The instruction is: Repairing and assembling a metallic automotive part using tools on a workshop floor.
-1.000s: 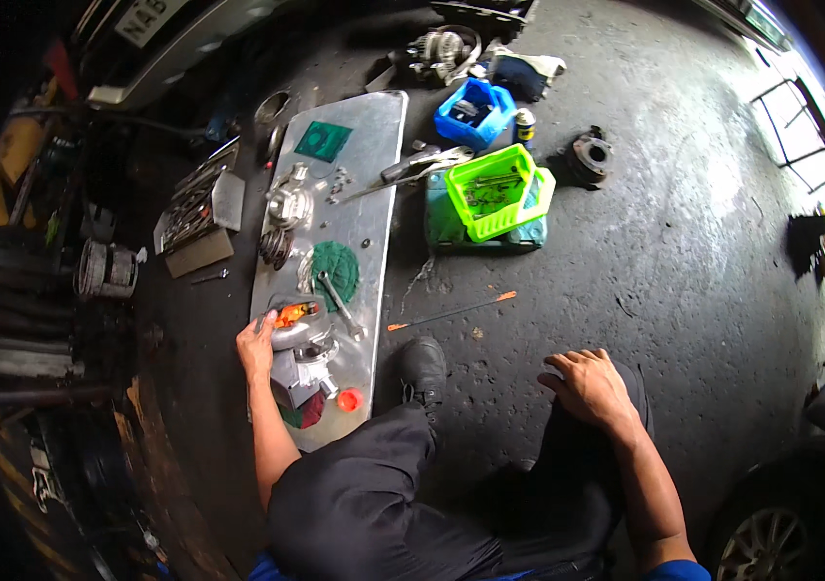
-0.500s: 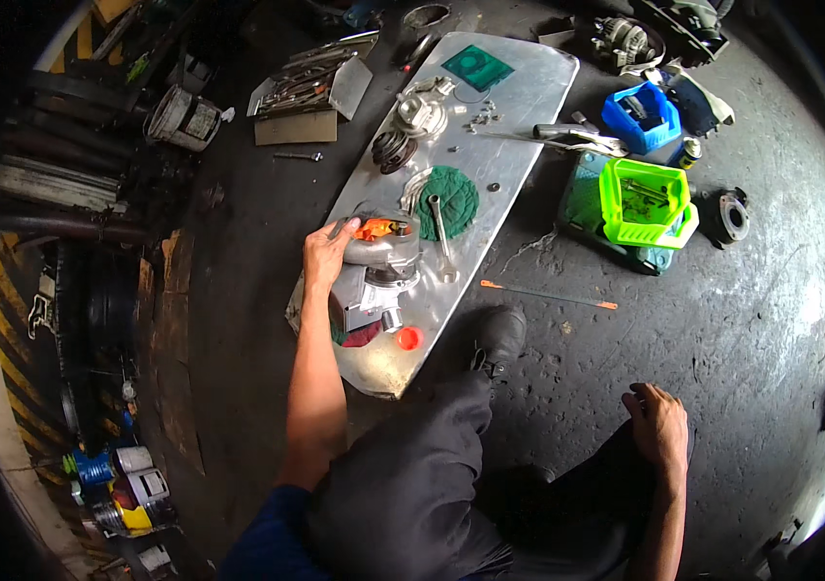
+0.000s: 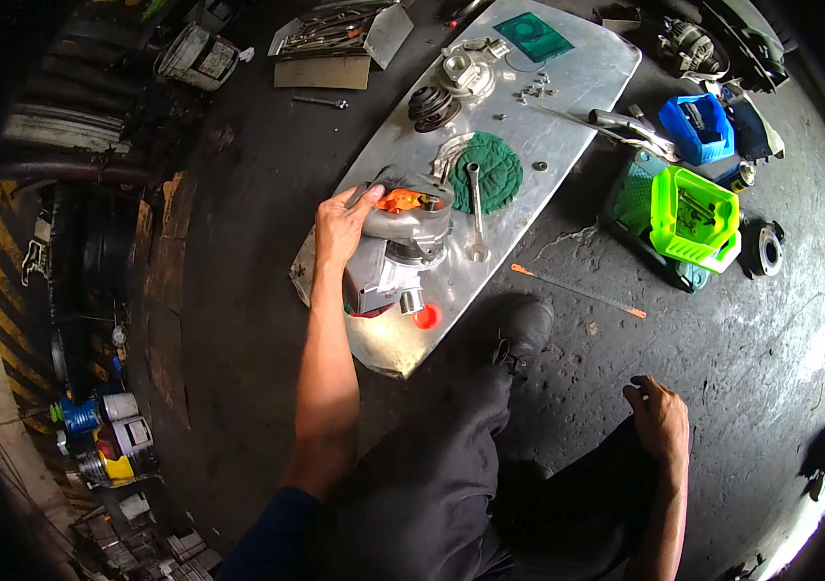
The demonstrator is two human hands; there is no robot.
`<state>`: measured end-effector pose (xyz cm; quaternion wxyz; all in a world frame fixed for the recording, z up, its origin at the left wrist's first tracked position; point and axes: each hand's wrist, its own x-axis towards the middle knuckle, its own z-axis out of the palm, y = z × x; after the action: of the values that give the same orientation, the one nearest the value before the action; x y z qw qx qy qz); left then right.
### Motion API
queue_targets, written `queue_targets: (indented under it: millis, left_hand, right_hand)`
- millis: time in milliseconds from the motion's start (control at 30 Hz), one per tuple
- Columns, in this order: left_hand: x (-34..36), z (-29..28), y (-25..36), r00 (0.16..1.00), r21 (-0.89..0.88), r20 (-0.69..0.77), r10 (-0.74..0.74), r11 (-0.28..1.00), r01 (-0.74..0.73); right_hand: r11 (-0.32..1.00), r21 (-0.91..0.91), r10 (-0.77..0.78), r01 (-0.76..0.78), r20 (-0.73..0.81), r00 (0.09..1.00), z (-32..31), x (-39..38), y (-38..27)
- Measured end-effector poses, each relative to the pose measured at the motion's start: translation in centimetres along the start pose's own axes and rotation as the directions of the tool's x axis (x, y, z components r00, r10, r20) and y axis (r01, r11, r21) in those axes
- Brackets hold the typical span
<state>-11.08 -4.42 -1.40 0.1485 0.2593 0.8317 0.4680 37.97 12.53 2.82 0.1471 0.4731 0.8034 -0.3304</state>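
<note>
A grey metal turbocharger (image 3: 412,228) stands on the near end of a metal sheet (image 3: 373,351). My left hand (image 3: 342,228) is at its upper left rim, fingers closed around a small dark grey piece too small to name. Beside those fingertips, crumpled orange material (image 3: 400,200) sits in the turbocharger's top opening. A combination wrench (image 3: 476,213) lies partly on a round green cloth (image 3: 499,174) to the right. A red cap (image 3: 427,316) is close to the turbocharger's outlet. My right hand (image 3: 661,418) rests over my right knee, loosely bent, thumb apart, holding nothing.
Farther along the sheet are a pale metal housing (image 3: 467,76), a dark ribbed part (image 3: 432,107) and small bolts (image 3: 538,89). On the floor stand a green bin (image 3: 693,213), a blue bin (image 3: 698,131) and a tool box (image 3: 344,39). A hacksaw blade (image 3: 577,290) lies near my shoe (image 3: 526,334).
The whole scene has shifted right and mostly upward in the picture as the view turned. My left hand stays at the turbocharger's rim; my right hand remains over the knee.
</note>
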Motion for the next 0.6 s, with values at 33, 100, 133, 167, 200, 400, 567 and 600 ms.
queue_targets:
  millis: [33,100,133,167,200,400,567,600]
  left_hand:
    - [-0.1,-0.2,-0.1,1.0,0.001,-0.004,-0.007,1.0,0.007]
    - [-0.4,-0.6,-0.3,0.999,0.042,-0.015,-0.035,0.999,0.035]
    - [-0.5,-0.5,-0.3,0.999,0.04,-0.019,-0.04,0.998,0.041]
    - [-0.6,-0.3,-0.4,0.999,0.037,-0.045,-0.015,0.999,0.017]
    - [-0.7,-0.3,-0.5,0.997,0.034,-0.07,0.009,0.999,-0.007]
    - [-1.0,-0.4,0.1,1.0,0.011,-0.013,-0.016,1.0,0.016]
    - [-1.5,-0.3,-0.1,0.999,0.029,-0.032,0.003,1.0,-0.002]
    - [-1.6,-0.3,-0.3,0.999,0.032,-0.048,0.01,0.999,-0.008]
  right_hand:
    - [1.0,-0.013,-0.004,0.004,0.006,1.0,-0.1,0.1,-0.5]
    - [0.999,-0.03,-0.01,0.011,0.017,1.0,0.0,0.3,-0.9]
    - [0.999,-0.023,-0.029,0.029,0.001,1.0,0.2,0.4,-0.8]
    - [0.999,-0.016,-0.048,0.048,-0.015,0.999,0.3,0.5,-0.8]
    - [0.998,-0.022,-0.051,0.05,-0.013,0.999,0.3,0.6,-1.0]
    - [0.987,-0.146,-0.05,0.059,0.068,0.996,0.3,0.9,-0.5]
    - [0.985,-0.018,-0.17,0.171,0.069,0.983,0.7,1.3,0.8]
    - [0.985,-0.018,-0.171,0.172,0.068,0.983,0.6,1.4,0.5]
